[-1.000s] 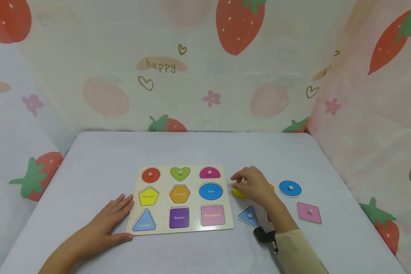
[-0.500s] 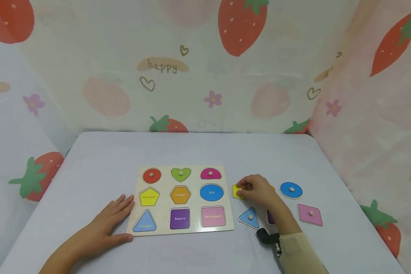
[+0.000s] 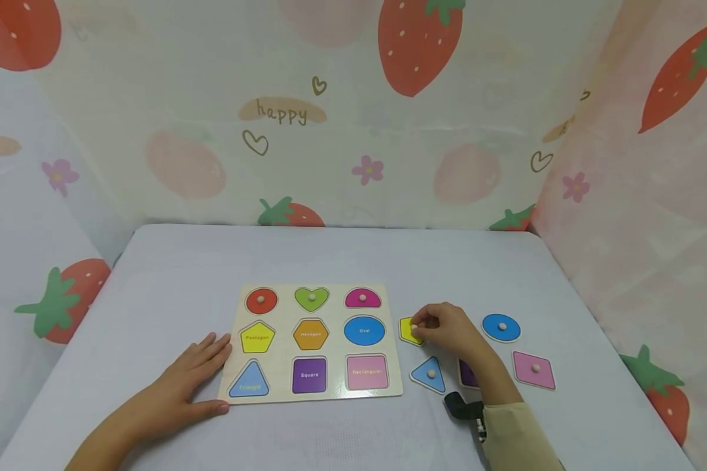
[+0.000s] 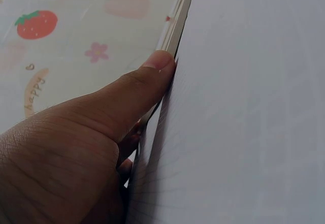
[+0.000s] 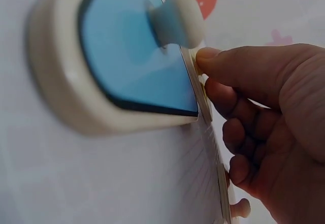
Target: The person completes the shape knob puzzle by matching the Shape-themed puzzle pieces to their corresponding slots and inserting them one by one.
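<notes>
The yellow pentagon piece (image 3: 405,331) lies on the white table (image 3: 330,255), just beside the right edge of the wooden board (image 3: 279,376). Nearest to the table's near edge, at the left, the left hand (image 3: 191,376) is spread, with its thumb at the board's near left corner. On the right side lie the blue triangle piece (image 3: 427,376), the pink rectangle piece (image 3: 533,369) and the half-hidden purple square piece (image 3: 467,374). A little farther, the right hand (image 3: 450,332) pinches the knob (image 3: 414,329) of the yellow pentagon piece; how firmly, we cannot tell. The blue oval piece (image 3: 501,327) lies nearer to the table's right edge.

We judge that the knob could slip, because it is small and only fingertips hold it. The piece, if raised too little, might knock against the board's edge, and a low wrist might push the triangle or the square. Should the left hand press sideways, the board could slide.

Along the board's far edge sit the red circle piece (image 3: 262,301), the green heart piece (image 3: 311,299) and the magenta half-circle piece (image 3: 362,298). Behind the table's far edge hangs a strawberry curtain (image 3: 477,118).
</notes>
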Motion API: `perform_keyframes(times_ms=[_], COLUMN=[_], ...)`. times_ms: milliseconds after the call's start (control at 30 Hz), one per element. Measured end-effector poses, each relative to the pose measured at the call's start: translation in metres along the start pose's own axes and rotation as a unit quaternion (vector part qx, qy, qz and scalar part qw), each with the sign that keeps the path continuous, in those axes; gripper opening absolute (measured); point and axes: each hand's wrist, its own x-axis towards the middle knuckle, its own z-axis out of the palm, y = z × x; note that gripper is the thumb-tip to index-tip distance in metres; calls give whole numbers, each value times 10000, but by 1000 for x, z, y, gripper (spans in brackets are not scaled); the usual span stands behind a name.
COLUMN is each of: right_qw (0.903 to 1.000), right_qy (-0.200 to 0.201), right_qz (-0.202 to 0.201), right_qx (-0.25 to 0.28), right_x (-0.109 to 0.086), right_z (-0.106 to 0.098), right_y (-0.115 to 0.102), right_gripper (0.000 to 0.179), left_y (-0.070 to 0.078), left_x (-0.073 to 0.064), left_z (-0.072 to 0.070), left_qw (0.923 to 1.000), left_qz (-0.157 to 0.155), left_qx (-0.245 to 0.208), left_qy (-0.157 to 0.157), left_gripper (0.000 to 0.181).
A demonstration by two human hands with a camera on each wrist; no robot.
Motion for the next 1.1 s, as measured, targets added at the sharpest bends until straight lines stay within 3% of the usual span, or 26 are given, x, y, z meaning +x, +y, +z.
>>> perform_keyframes(times_ms=[433,867,1100], right_qw=[9991,9922,9891], right_qy=[380,196,93], right_qz=[-204,-1179,-1426], right_qx=[61,361,358], right_x=[2,3,9], right_z=[-1,7,18], right_y=[-12,-61,-87], right_gripper=[11,6,5], left_y=[0,4,3], left_x=[-1,0,0], left_z=[0,-2,-2], left_qw=[10000,9998,9999], left_qz=[-60,-105,-106], left_qx=[-29,-135,-97], left_qy=[-16,-67,-67], left_gripper=[103,102,102])
